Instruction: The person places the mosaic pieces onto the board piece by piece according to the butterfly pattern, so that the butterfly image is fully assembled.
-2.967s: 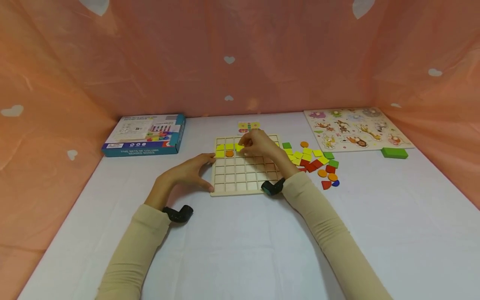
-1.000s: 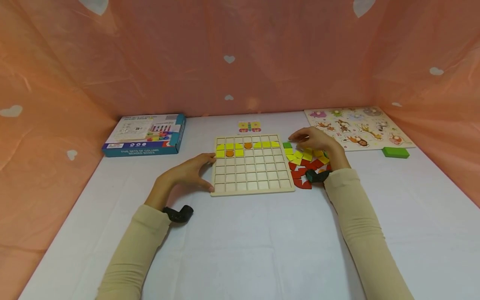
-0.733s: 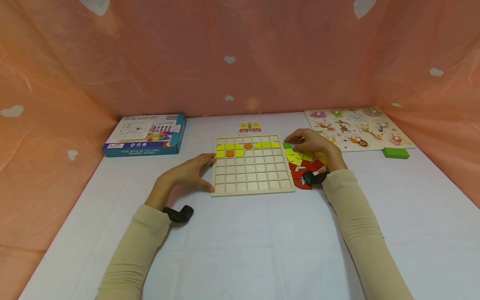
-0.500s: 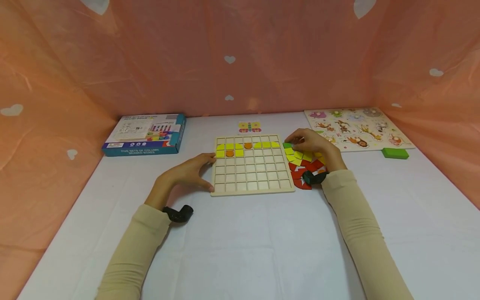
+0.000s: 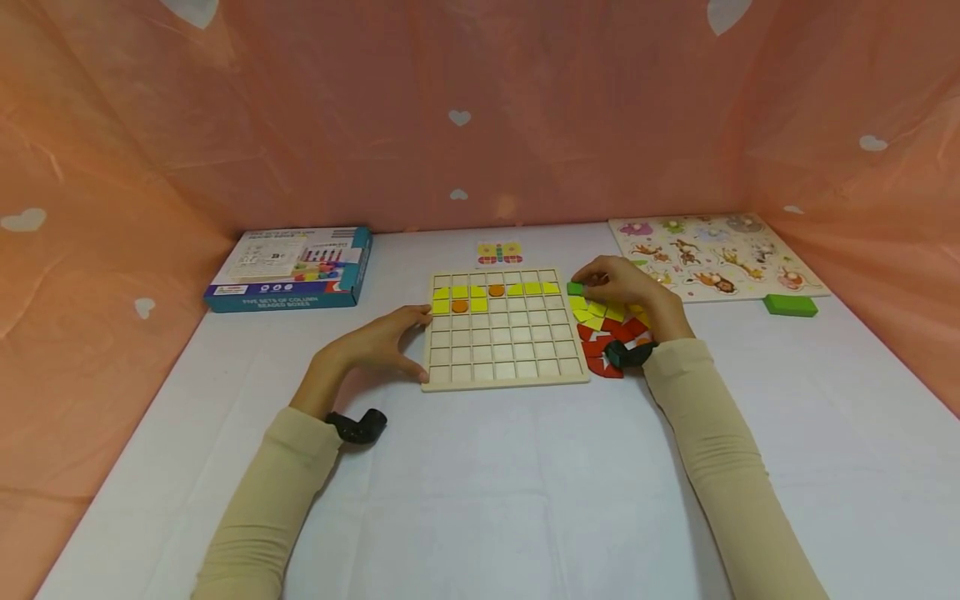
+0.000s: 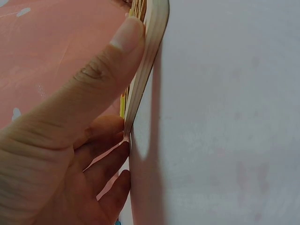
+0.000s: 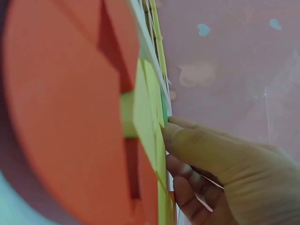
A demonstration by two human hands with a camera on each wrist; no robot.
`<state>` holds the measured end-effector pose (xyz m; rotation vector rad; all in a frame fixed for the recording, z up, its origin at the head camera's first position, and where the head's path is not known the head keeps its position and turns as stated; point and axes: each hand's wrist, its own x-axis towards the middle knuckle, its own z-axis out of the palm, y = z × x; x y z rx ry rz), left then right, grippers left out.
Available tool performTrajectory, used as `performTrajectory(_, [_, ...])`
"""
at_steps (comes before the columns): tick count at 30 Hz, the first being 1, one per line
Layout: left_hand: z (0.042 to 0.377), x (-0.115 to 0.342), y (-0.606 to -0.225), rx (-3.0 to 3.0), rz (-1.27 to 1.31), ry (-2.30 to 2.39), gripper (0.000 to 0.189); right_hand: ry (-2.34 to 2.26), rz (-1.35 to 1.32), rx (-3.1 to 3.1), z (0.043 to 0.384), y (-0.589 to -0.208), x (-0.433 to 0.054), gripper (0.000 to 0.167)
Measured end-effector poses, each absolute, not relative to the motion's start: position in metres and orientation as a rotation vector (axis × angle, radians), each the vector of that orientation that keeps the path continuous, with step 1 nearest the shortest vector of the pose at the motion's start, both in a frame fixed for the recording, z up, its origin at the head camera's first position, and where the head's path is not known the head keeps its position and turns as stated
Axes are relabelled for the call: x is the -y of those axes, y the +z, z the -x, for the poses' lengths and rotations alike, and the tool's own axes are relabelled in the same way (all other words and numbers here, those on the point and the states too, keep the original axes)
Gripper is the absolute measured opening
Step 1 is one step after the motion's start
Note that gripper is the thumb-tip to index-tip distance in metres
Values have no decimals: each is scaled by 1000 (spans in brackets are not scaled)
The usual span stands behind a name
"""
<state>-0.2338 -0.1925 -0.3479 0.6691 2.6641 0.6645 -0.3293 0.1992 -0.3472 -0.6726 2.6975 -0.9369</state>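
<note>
A pale wooden grid board [image 5: 504, 350] lies on the white table, with yellow tiles [image 5: 460, 293] and orange discs [image 5: 497, 291] in its second and third rows from the back. Along its left edge rests my left hand [image 5: 375, 343], thumb and fingers spread apart; the left wrist view shows the thumb [image 6: 129, 35] against the board's side. Right of the board, my right hand [image 5: 626, 286] pinches a green square tile [image 5: 575, 288] at the back of the tile pile. In the right wrist view only a sliver of green [image 7: 165, 110] shows by the fingertip.
Loose yellow tiles [image 5: 595, 309] and red pieces [image 5: 600, 348] lie under and before my right hand. A butterfly pattern card [image 5: 499, 253] sits behind the board. Further out are a blue box [image 5: 288, 271], an animal puzzle board [image 5: 712, 258] and a green block [image 5: 791, 306].
My right hand has gone from over the board to the tile pile on the right. The green tile now sits slightly raised in its fingertips. My left hand has stayed put.
</note>
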Motion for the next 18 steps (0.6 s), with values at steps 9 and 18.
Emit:
performTrajectory(9, [232,192,-349,-2653,-659,698,99,-957,625,-2778,328,-345,-201,27])
performTrajectory(18, [233,193,-348,-2652,-649,707,99,-1173,872,-2768,319,-314,-153,27])
